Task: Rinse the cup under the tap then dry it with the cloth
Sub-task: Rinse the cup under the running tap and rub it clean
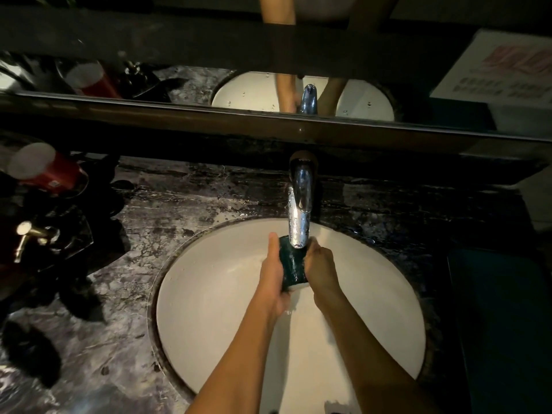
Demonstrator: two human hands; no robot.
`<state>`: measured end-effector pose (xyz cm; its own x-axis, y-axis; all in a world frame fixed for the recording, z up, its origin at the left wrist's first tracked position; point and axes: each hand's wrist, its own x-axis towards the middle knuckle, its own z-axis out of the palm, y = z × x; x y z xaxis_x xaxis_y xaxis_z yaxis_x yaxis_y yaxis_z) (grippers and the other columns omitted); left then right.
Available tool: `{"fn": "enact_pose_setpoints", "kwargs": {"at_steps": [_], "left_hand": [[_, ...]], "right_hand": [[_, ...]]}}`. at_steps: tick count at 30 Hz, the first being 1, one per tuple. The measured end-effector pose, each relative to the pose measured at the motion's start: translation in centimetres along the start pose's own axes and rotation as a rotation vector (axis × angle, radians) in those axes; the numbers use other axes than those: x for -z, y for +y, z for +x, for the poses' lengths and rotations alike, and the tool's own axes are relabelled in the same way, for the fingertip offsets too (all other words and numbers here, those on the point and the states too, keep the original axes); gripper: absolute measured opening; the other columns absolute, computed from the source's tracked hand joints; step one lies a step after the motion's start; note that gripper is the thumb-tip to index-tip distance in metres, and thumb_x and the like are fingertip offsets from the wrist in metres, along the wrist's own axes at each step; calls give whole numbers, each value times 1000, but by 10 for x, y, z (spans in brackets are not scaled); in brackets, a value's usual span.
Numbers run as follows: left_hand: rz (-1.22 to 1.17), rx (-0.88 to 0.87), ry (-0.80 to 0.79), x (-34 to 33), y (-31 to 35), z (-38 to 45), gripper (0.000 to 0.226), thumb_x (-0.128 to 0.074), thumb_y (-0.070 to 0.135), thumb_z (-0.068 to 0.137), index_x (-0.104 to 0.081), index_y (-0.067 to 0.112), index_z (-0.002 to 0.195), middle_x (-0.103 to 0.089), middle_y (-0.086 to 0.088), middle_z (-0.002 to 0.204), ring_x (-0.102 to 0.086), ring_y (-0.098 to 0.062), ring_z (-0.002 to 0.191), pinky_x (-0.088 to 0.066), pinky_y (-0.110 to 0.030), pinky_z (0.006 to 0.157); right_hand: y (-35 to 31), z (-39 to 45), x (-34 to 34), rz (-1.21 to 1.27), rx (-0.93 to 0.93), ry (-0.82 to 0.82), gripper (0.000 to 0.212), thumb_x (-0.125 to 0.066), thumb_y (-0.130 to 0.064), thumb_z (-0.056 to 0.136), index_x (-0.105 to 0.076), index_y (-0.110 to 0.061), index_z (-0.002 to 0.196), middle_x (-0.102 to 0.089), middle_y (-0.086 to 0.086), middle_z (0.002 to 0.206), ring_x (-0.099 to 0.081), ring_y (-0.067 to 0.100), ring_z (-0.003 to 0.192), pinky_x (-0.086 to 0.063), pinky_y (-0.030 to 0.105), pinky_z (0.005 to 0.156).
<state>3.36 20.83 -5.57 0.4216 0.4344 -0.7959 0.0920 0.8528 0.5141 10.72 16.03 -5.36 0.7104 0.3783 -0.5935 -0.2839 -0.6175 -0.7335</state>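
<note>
Both hands grip dark green cup: left hand fingers curled round its left side, right hand on right, under tap over sink.

Dark green cup, white sink, marbled counter.

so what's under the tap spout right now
A dark green cup, held between the left hand and right hand over the white basin. The spout covers the cup's far end.

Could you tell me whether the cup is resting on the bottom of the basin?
No, both the left hand and right hand grip the dark cup above the basin, under the tap.
</note>
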Motion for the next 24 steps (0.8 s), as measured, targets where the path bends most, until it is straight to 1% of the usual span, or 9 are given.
{"fn": "enact_pose_setpoints", "kwargs": {"at_steps": [4,7,9,12,14,16,19,22,24], "left_hand": [[405,-324,143,-8,-12,3,36,-64,53,96,-62,20,110,-71,-5,104,-70,-21,94,-60,-37,82],[543,-424,260,-11,-13,9,29,-49,41,107,-57,15,96,-65,-5,91,-61,-22,83,-47,-36,70],[625,-437,310,-9,-9,13,36,-38,31,111,-46,18,79,-60,-6,80,-56,-26,77,-42,-37,65],[364,-346,360,-5,-11,10,48,-32,32,111,-48,12,71,-54,-7,71,-49,-22,67,-40,-34,61],[284,-306,303,-1,-16,7,42,-34,36,108,-53,11,80,-53,-8,77,-50,-21,72,-42,-33,65],[223,-237,201,0,-14,6,40,-35,46,100,-53,11,93,-56,-14,88,-54,-25,82,-48,-35,74],[313,-176,149,-3,-9,11,63,-32,64,102,-61,9,113,-68,-16,107,-67,-29,101,-55,-44,94],[261,-199,245,-8,-5,16,60,-29,54,106,-60,6,88,-64,-16,83,-62,-27,80,-52,-39,76],[173,-135,331,-7,0,21,53,-29,41,108,-58,7,79,-61,-14,76,-58,-26,71,-48,-33,65]], "right_hand": [[-1,1,-1,69,-18,196,46,-40,-27,107,-58,-10,67,-63,9,72,-63,27,75,-53,43,79],[-3,-10,-11,-47,80,111,27,-45,-32,103,-62,-16,89,-68,6,86,-64,25,81,-53,41,78],[-1,-18,-18,-108,104,71,13,-47,-37,102,-52,-26,99,-64,-2,91,-62,20,84,-52,37,78],[1,-16,-19,-102,113,115,22,-44,-38,103,-56,-20,100,-68,2,94,-65,22,84,-56,41,80],[-3,-8,-13,-3,44,156,41,-34,-37,107,-63,-12,92,-71,14,93,-67,29,85,-55,45,82],[-4,0,-5,53,-8,117,50,-32,-37,108,-68,-7,89,-71,19,91,-67,35,88,-54,49,86],[0,-3,-6,54,31,65,46,-33,-35,108,-68,-10,93,-72,16,92,-69,31,88,-55,48,88],[3,-16,-15,-59,113,123,40,-30,-35,107,-62,-13,102,-73,12,103,-66,18,81,-55,36,75],[4,-26,-21,-169,186,99,42,-31,-41,104,-58,-17,126,-69,3,117,-65,18,95,-54,38,84]]}}
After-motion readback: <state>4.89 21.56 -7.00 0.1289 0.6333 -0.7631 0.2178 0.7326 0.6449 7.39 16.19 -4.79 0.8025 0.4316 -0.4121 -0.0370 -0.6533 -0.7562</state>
